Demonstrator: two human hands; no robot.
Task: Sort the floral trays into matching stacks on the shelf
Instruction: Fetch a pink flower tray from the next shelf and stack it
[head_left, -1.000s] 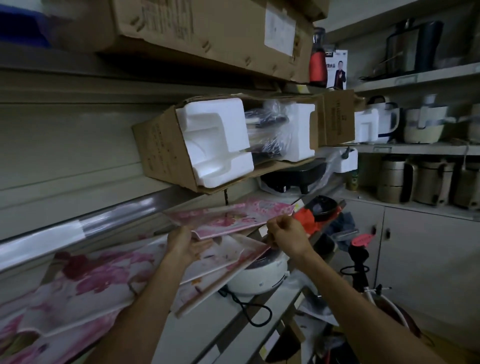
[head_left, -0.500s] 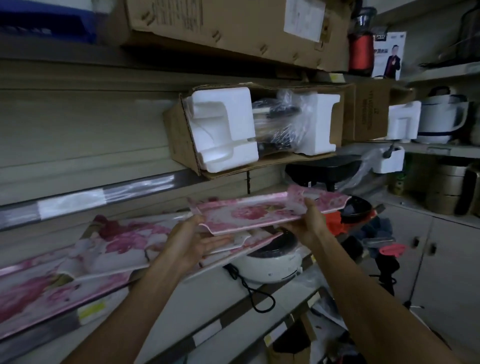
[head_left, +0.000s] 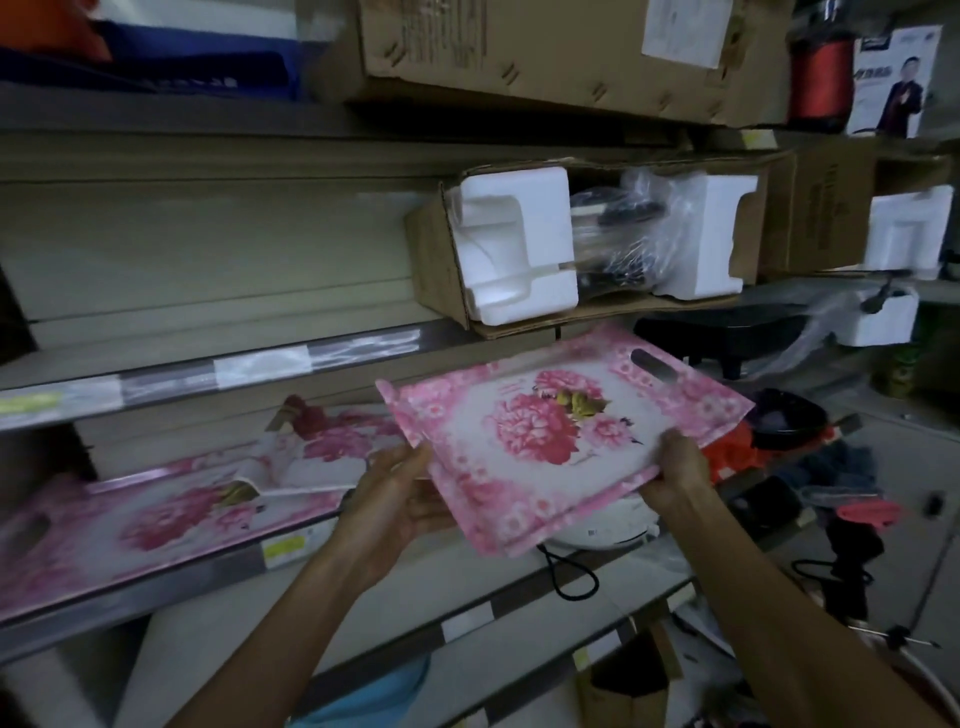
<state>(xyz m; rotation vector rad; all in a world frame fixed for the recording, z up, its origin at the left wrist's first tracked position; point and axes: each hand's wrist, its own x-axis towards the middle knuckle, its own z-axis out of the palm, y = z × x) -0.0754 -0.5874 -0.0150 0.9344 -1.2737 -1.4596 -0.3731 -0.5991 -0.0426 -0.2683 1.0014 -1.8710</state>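
I hold a pink floral tray (head_left: 550, 431) in both hands, lifted off the shelf and tilted so its flower picture faces me. My left hand (head_left: 395, 493) grips its near left edge. My right hand (head_left: 675, 467) grips its near right edge. A slot handle shows at the tray's far right end. Other floral trays (head_left: 171, 514) lie flat on the shelf (head_left: 156, 592) to the left, overlapping; the ones further back (head_left: 332, 441) show darker pink flowers on white.
An open cardboard box with white foam (head_left: 519, 244) juts out from the shelf above the tray. A white cooker (head_left: 597, 530) with a black cord sits under the held tray. Black pans, red and dark items crowd the shelf to the right (head_left: 789, 415).
The tray has come up off the pile and tilted toward me, so its face now shows. Both hands moved with it, away from the shelf.
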